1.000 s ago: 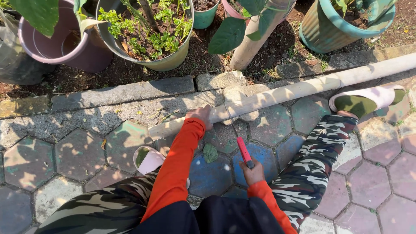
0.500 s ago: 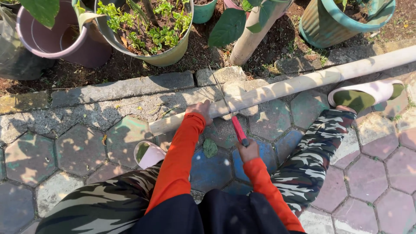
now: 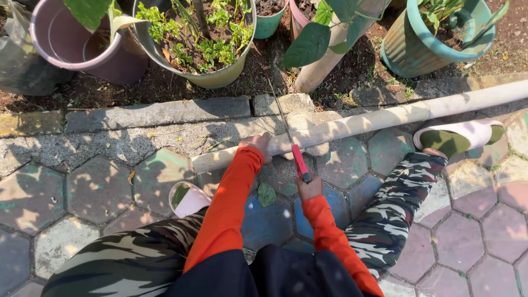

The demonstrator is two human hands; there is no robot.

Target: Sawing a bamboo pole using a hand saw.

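A long pale bamboo pole (image 3: 385,116) lies slantwise across the hexagonal paving, its near end at the left. My left hand (image 3: 257,144) presses down on the pole close to that end. My right hand (image 3: 309,188) grips the red handle of a hand saw (image 3: 291,144). The saw's thin blade crosses the pole just right of my left hand and points away toward the pots. Orange sleeves cover both arms.
A stone kerb (image 3: 159,111) borders a soil bed with a green pot of plants (image 3: 209,80), a purple pot (image 3: 77,49), a teal pot (image 3: 434,49) and a tree trunk (image 3: 324,63). My sandalled feet (image 3: 456,137) rest on the paving either side.
The right hand has pushed the saw forward, so the blade now reaches farther past the pole. The left hand has stayed on the pole.
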